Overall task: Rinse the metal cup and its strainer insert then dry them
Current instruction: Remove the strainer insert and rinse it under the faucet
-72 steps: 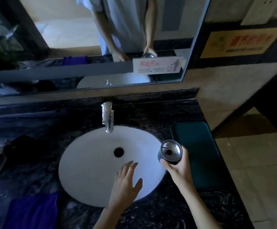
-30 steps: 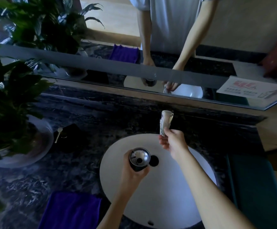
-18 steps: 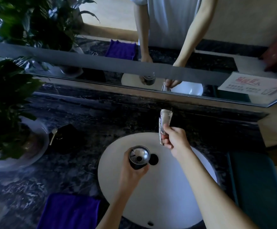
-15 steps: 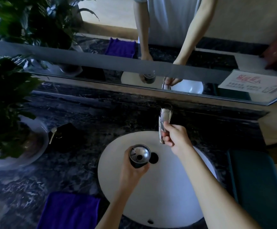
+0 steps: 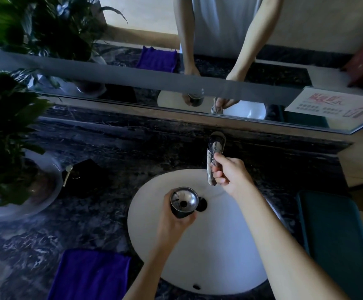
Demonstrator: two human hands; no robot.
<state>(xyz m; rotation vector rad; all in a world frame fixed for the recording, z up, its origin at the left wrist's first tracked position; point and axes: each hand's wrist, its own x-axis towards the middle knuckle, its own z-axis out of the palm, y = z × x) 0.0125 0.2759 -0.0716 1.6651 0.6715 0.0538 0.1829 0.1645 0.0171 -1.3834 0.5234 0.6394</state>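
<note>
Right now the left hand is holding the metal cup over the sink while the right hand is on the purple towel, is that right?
Not quite. The left hand does hold the metal cup over the sink, but the right hand is on the faucet, not the purple towel, which lies untouched on the counter. The head view shows this.

My left hand (image 5: 176, 221) is curled tight around what it grips, thumb toward me. My right hand (image 5: 230, 174) (arm stretched forward) has its fingers (image 5: 218, 167) pinched closed.
</note>
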